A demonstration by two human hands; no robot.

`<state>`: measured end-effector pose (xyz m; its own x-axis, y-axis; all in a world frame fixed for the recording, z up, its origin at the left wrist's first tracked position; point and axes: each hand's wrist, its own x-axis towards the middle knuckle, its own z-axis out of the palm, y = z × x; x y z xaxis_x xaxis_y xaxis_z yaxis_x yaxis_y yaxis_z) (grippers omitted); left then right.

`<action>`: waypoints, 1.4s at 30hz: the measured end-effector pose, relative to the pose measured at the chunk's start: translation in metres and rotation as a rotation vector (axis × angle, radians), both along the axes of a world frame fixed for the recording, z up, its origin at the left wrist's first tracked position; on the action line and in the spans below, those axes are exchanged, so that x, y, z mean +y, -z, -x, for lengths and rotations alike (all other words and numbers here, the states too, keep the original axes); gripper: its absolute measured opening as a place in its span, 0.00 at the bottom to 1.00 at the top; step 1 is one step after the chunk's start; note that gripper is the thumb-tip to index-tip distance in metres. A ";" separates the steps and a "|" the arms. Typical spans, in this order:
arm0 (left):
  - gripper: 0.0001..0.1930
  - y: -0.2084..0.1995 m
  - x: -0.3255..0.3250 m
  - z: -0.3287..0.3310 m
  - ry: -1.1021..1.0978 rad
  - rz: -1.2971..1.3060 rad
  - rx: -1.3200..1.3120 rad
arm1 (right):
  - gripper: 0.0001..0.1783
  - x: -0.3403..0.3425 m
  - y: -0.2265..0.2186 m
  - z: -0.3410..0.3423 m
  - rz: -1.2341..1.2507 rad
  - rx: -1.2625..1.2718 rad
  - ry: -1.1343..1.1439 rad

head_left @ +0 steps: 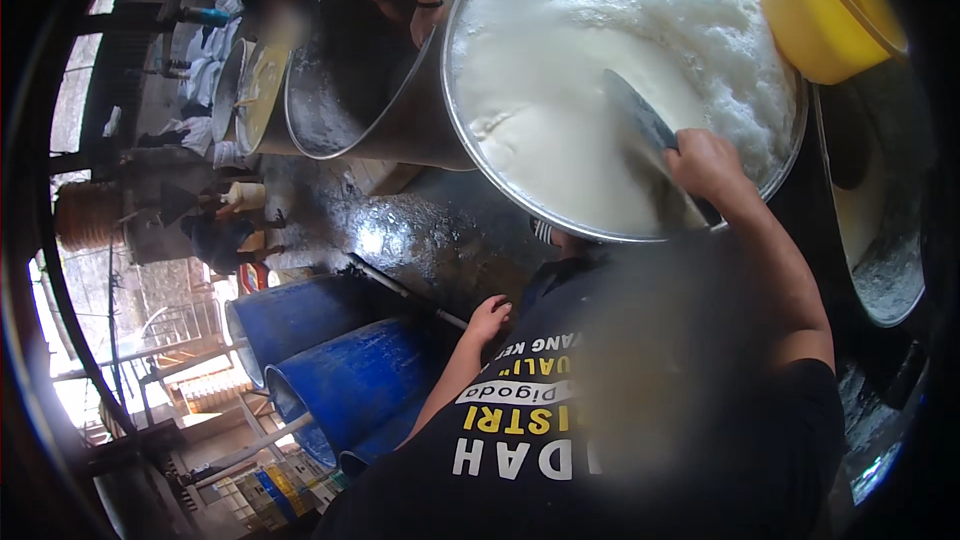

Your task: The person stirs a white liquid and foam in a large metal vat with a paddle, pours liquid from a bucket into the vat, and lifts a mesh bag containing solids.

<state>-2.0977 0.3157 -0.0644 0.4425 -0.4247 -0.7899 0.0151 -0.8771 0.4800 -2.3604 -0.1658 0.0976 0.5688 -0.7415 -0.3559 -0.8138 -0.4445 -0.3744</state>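
Observation:
A large round metal vat [462, 130] full of milky white liquid [560, 130] stands in front of me, with thick foam [700, 10] along its far and right side. My right hand [708, 162] reaches over the near right part of the vat, closed around a flat grey paddle [640, 108]. The paddle's blade slants across the liquid; how deep it dips is blurred. Low at my left side hangs my left hand [490, 318], fingers loosely bent and slightly apart, with nothing visible in them. Its fingers are near the end of a long pole [410, 292].
A yellow plastic basin [825, 10] sits at the vat's right rim. Another person's hand [425, 22] is at a second metal vat [350, 70] on the left. Blue drums [350, 380] lie at lower left; the floor [400, 230] is wet. Farther off is another person [222, 238].

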 end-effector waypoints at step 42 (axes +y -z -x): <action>0.27 0.034 0.039 0.016 -0.024 -0.073 0.017 | 0.22 0.013 0.050 -0.011 -0.058 -0.139 0.169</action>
<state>-2.1140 0.3544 -0.0984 0.4383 -0.3550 -0.8258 0.0444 -0.9090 0.4143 -2.3491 -0.1527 0.0475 0.4851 -0.8109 -0.3272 -0.8134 -0.2811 -0.5093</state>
